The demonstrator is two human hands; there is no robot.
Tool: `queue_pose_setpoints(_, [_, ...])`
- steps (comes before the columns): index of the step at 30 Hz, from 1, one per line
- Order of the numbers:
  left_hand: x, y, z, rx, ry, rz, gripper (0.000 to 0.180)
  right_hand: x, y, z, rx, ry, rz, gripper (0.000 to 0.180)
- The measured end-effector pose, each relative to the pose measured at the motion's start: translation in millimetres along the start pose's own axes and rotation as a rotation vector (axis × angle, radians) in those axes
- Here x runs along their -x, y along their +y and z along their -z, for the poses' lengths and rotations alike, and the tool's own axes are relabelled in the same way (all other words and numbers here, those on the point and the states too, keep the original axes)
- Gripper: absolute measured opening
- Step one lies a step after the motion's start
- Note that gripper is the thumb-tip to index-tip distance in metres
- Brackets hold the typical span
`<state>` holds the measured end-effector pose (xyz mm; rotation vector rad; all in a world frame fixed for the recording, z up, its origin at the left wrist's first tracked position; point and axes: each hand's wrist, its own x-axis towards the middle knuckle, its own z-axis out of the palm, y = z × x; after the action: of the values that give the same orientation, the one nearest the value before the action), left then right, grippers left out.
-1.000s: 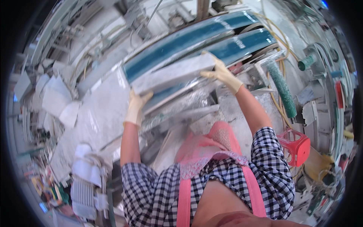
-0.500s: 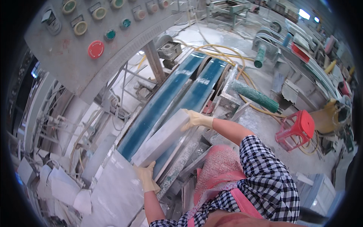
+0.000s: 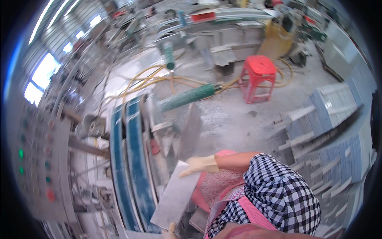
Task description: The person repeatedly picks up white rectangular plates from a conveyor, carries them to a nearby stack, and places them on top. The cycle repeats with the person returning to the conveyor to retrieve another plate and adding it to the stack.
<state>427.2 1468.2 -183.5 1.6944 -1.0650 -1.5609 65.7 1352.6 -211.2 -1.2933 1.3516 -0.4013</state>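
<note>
A flat, light grey rectangular slab (image 3: 175, 195), like cut stone, is held between my two gloved hands in front of my body. At its far end my right hand (image 3: 199, 165), in a cream glove, grips the edge with the fingers over the top face. My left hand (image 3: 170, 232) holds the near end low in the picture, and only part of it shows at the rim. To the left of the slab run two blue conveyor belts (image 3: 140, 159). The slab is off the belts, tilted toward my pink apron (image 3: 215, 185).
A control panel (image 3: 43, 167) with lit green buttons stands at the left. Beyond the belts are a green roller (image 3: 187, 97) and yellow hoses (image 3: 159, 79). A red stool (image 3: 259, 77) stands on the floor. Stacked grey slabs (image 3: 330, 107) line the right side.
My view has swung to the right. The slab has come off the belts toward my body, both hands still on it. The stacked slabs at the right now show more fully.
</note>
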Motion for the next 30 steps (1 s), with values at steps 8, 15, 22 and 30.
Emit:
queue_pose_setpoints(8, [-22, 48, -239, 0.192, -0.284, 0.187, 0.067, 194, 140, 134, -0.372, 0.538, -0.213, 0.078])
queue_pose_setpoints(15, [-125, 90, -395, -0.059, -0.884, -0.021, 0.072, 268, 235, 168, -0.449, 1.129, -0.489, 0.092])
queue_pose_setpoints(22, [-163, 164, -592, -0.359, -1.281, -0.145, 0.082, 327, 275, 189, -1.013, 1.700, -0.339, 0.066])
queue_pose_setpoints(30, [-173, 197, -791, -0.662, -1.709, -0.165, 0.078, 362, 266, 206, -1.206, 2.134, -0.276, 0.045])
